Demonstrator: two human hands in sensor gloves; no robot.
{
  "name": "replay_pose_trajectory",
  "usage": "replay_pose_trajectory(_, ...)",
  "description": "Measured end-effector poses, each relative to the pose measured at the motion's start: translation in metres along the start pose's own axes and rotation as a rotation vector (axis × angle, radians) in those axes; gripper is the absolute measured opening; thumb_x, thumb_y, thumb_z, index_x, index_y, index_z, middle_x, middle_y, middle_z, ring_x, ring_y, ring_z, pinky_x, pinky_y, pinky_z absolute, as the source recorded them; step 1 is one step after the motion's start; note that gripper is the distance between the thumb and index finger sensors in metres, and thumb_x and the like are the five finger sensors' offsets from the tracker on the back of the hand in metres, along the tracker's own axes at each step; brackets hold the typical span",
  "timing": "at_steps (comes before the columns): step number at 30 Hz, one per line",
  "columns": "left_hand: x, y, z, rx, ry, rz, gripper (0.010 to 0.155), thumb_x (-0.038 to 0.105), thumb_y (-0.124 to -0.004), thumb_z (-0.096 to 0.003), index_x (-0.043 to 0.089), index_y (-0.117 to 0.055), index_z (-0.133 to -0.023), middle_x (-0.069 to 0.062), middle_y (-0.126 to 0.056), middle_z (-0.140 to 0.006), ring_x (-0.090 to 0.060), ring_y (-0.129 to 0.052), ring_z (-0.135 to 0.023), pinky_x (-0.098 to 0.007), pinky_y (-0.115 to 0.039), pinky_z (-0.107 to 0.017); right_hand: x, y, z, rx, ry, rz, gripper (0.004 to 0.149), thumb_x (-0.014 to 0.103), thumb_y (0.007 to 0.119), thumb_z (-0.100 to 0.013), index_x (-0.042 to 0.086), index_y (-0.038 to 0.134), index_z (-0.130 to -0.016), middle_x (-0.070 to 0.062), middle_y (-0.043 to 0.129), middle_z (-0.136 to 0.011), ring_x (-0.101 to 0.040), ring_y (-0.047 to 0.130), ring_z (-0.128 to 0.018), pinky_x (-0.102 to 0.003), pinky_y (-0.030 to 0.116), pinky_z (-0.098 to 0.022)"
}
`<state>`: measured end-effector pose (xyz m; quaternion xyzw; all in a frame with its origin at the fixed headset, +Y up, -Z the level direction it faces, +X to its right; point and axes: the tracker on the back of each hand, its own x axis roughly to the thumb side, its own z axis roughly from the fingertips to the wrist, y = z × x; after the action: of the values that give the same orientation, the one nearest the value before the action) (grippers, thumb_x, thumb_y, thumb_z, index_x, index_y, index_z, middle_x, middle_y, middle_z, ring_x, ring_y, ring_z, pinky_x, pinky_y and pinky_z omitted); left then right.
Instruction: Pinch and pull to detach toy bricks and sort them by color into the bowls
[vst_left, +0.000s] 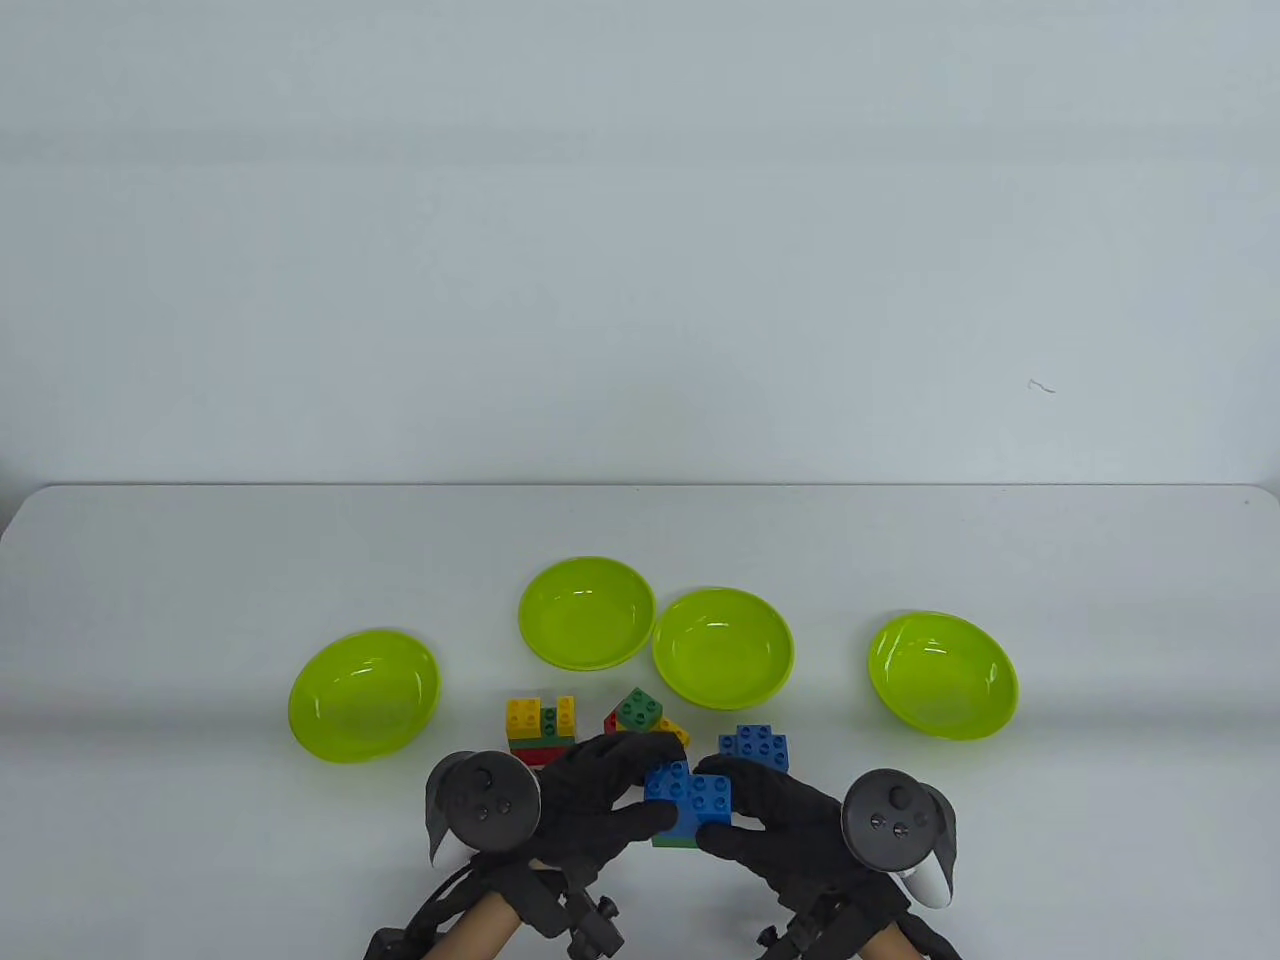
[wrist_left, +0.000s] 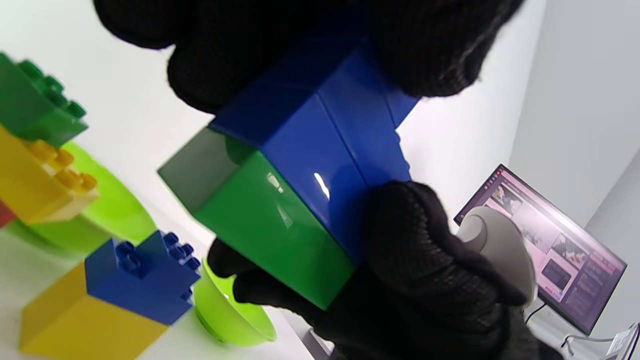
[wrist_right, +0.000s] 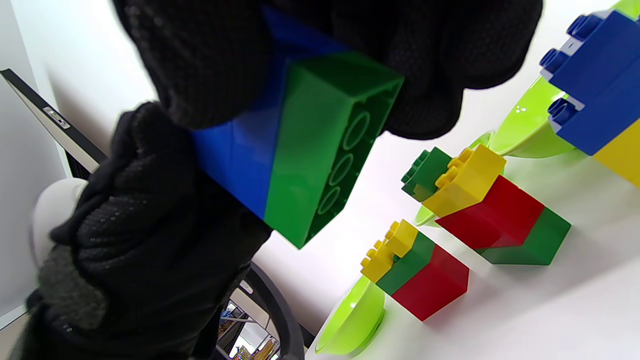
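A held stack of two blue bricks (vst_left: 688, 790) on a green brick (vst_left: 676, 840) is off the table near the front edge. My left hand (vst_left: 640, 785) grips its left side and my right hand (vst_left: 722, 805) grips its right side, fingers over the top and thumbs below. The left wrist view shows the blue bricks (wrist_left: 320, 140) side by side above the green brick (wrist_left: 265, 225). The right wrist view shows the green brick's hollow underside (wrist_right: 340, 150). Four lime bowls lie beyond: far left (vst_left: 363, 695), middle left (vst_left: 587, 612), middle right (vst_left: 723, 647), far right (vst_left: 942, 675).
Three other stacks stand on the table behind my hands: yellow and green on red (vst_left: 540, 728), green and yellow on red (vst_left: 638, 712), and blue on yellow (vst_left: 755, 745). A monitor (wrist_left: 545, 250) shows off to the side.
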<state>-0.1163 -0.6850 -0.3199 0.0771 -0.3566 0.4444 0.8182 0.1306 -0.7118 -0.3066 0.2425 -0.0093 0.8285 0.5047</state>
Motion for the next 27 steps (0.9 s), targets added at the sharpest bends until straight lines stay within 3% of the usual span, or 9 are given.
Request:
replay_pose_trajectory(5,0.015,0.0,-0.001,0.033,-0.07,-0.212,0.066,0.042,-0.075,-0.0449,0.002,-0.072,-0.096,-0.024,-0.085,-0.084,-0.035,-0.089,-0.071,-0.057,-0.066,-0.063,0.002,-0.002,0.001,-0.023,0.005,0.009,0.062,0.038,0.082,-0.044,0.009,0.069,-0.097,-0.017,0.084,-0.091,-0.04,0.088,-0.078,-0.056,0.067,-0.063)
replay_pose_trajectory(14,0.012,0.003,-0.006,-0.039,0.046,-0.042,0.064,0.039,-0.076,-0.0459,-0.002,-0.073,-0.095,-0.028,-0.085,-0.081,-0.038,-0.09,-0.068,-0.06,-0.065,-0.061,0.002,-0.001,0.002,-0.034,-0.006,0.019,0.061,0.038,0.08,-0.044,0.008,0.07,-0.097,-0.017,0.085,-0.09,-0.039,0.089,-0.077,-0.056,0.069,-0.063)
replay_pose_trajectory(20,0.023,0.002,-0.001,0.016,-0.067,-0.281,0.065,0.041,-0.075,-0.0451,0.0,-0.073,-0.095,-0.026,-0.086,-0.082,-0.035,-0.091,-0.069,-0.058,-0.067,-0.062,0.005,-0.001,0.001,-0.038,0.007,0.037,0.062,0.038,0.081,-0.044,0.008,0.07,-0.097,-0.017,0.084,-0.091,-0.039,0.089,-0.078,-0.056,0.069,-0.063)
replay_pose_trajectory(27,0.016,0.005,-0.004,-0.057,0.045,-0.091,0.064,0.039,-0.075,-0.046,-0.002,-0.073,-0.094,-0.028,-0.086,-0.081,-0.038,-0.091,-0.068,-0.06,-0.066,-0.061,0.005,0.0,0.002,-0.031,-0.02,0.06,0.062,0.037,0.08,-0.044,0.007,0.07,-0.097,-0.018,0.085,-0.089,-0.039,0.09,-0.076,-0.056,0.069,-0.063)
